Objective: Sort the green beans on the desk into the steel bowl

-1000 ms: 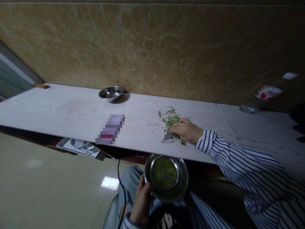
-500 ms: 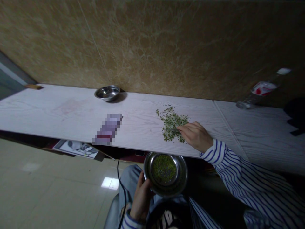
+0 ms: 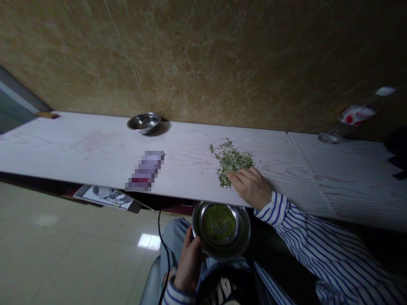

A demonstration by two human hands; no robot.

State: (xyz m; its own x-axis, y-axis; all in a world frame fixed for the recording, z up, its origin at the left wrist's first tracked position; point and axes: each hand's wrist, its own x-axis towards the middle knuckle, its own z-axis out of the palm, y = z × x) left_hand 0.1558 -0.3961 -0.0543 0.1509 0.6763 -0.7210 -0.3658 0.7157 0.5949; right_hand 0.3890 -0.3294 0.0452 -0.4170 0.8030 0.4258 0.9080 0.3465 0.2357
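Observation:
Small green mung beans (image 3: 234,158) lie spread in a loose patch on the pale wooden tabletop (image 3: 187,169). My right hand (image 3: 251,186) rests at the near side of this patch, fingers pinched together and pointing left. What they hold, if anything, is hidden at the fingertips. Below the table edge, over my lap, my left hand (image 3: 189,260) grips a steel bowl (image 3: 244,241) by its left rim, thumb on the near side. More of the green beans cover the bottom of that bowl.
A second, smaller steel bowl (image 3: 144,123) stands near the wall. Left of the beans lies a flat, pixelated purple item (image 3: 144,171). A clear plastic bottle (image 3: 356,114) stands at the right. An open drawer (image 3: 106,198) juts below the table, and a black cable (image 3: 163,245) hangs by my leg.
My right hand has moved left and slightly nearer the table's front edge, over the near part of the bean patch. The left hand and its bowl have stayed nearly in place.

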